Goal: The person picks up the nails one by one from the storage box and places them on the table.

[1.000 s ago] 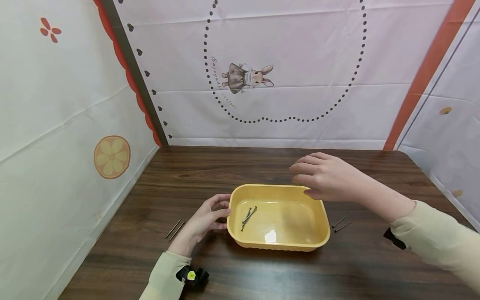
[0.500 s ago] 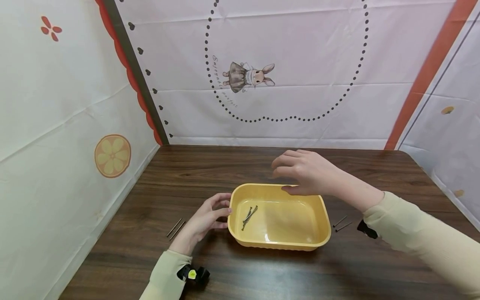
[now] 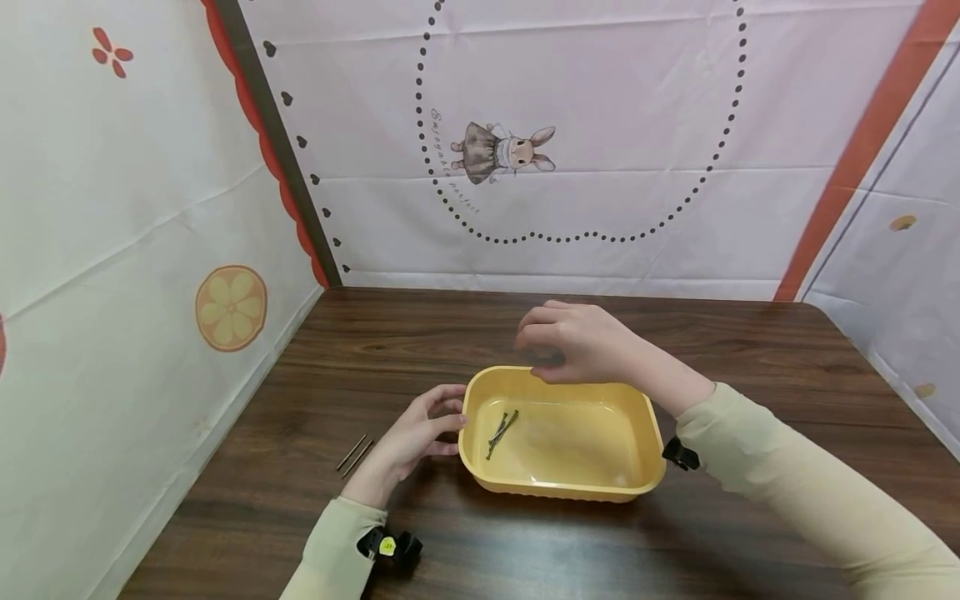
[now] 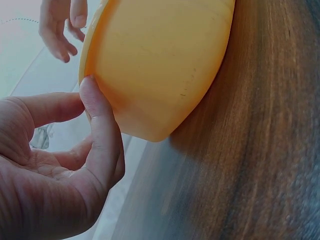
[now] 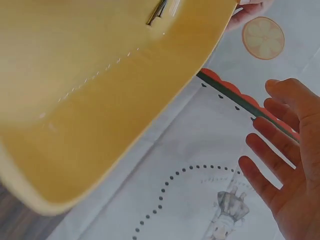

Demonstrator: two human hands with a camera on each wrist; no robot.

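A yellow plastic tub [image 3: 570, 487] stands on the brown table, and several thin metal nails [image 3: 501, 433] lie inside toward its left end. My left hand [image 3: 416, 429] holds the tub's left end, with thumb and index finger at the rim; the left wrist view shows the thumb against the outer wall. My right hand [image 3: 577, 342] hovers over the far rim, its fingers loosely bent and spread. Nothing is between them in the right wrist view. Two more nails [image 3: 356, 457] lie on the table left of my left hand.
The wood-grain table [image 3: 420, 333] meets a printed white cloth [image 3: 622, 150] at the back and both sides. Each wrist wears a small black camera, such as the left wrist camera [image 3: 405, 550].
My right hand has moved left along the tub's far rim. Two nails right of the tub are now hidden behind my right wrist and sleeve. The left hand stays in place.
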